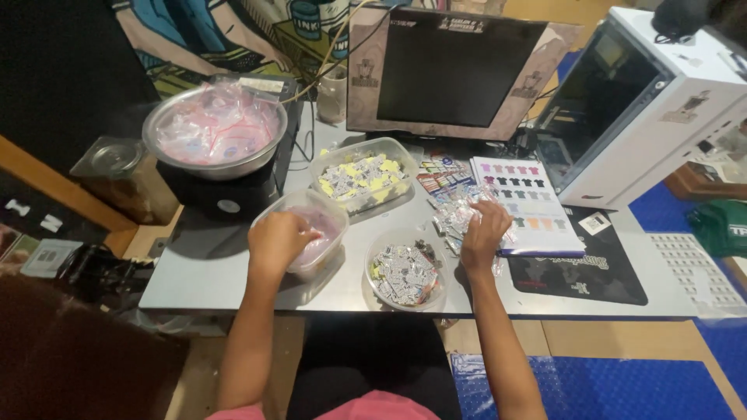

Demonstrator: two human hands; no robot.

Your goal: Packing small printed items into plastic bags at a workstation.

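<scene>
1. Small packets (459, 218): a loose pile on the bench (233, 280) beneath the right hand (482, 233), whose fingers curl down onto them; whether one is gripped cannot be told.
2. Round tub (405, 274): printed pieces, nearest the body.
3. Left hand (282, 239): closed, reaching into a clear tub (311, 233) of pink bags; sorting appears under way, and a single-bag pinch seems needed.
4. Steel bowl (214, 128): more bags, farthest.

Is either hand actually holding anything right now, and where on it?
Cannot tell. The left hand reaches into the clear tub; the right hand rests on small clear packets. Any grip is hidden.
</scene>
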